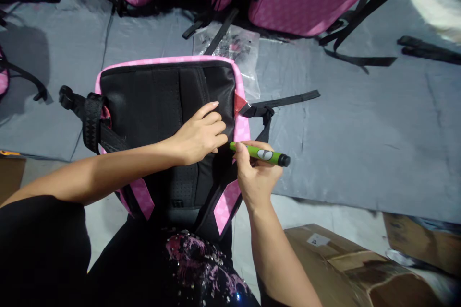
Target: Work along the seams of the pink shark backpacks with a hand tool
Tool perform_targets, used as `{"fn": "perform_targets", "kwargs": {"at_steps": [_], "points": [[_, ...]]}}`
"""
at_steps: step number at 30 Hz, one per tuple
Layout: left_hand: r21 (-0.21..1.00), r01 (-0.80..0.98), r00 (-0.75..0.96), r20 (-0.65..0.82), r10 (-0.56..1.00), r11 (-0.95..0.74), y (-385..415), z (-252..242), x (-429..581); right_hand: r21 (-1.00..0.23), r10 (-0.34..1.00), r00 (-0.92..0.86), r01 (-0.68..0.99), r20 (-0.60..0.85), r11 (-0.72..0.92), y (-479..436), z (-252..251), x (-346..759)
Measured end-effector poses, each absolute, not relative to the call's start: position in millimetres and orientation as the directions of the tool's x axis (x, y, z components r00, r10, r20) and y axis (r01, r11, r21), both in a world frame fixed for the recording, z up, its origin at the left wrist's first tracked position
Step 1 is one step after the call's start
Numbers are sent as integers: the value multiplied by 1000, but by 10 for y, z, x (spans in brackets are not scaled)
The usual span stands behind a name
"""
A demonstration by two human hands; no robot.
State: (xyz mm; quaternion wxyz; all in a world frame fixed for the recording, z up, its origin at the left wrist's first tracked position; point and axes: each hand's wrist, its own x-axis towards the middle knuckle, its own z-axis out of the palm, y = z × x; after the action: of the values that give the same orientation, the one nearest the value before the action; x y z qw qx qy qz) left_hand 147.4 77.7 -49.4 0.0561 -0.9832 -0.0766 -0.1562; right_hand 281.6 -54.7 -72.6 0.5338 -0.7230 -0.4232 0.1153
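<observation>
A black and pink backpack (144, 96) lies with its padded black back panel facing up and its lower end toward my lap. My left hand (201, 134) rests on this panel, fingers bent and pressed against the black fabric near the right side; the thumb is mostly hidden. In my right hand (257, 177) is a green marker (264, 154) with a black end and a pale oval print. Its left end points at the bag's right edge, close to my left fingertips. A red triangular piece (240, 103) shows at the pink right side, beside a black strap (288, 100).
Several pink bags (313, 5) with dangling black straps stand along the far side. A clear plastic bag (248, 53) lies behind the backpack on the grey sheet (360, 129). An open cardboard box (324, 249) is at lower right; loose black straps (428, 50) lie at far right.
</observation>
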Motion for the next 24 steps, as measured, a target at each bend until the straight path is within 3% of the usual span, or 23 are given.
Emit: {"fn": "perform_targets", "kwargs": {"at_steps": [24], "points": [[-117,189,953,262,153,-975,777,-487,1483,-874,767,598,474,233,-105,-548,-703,2833]]}}
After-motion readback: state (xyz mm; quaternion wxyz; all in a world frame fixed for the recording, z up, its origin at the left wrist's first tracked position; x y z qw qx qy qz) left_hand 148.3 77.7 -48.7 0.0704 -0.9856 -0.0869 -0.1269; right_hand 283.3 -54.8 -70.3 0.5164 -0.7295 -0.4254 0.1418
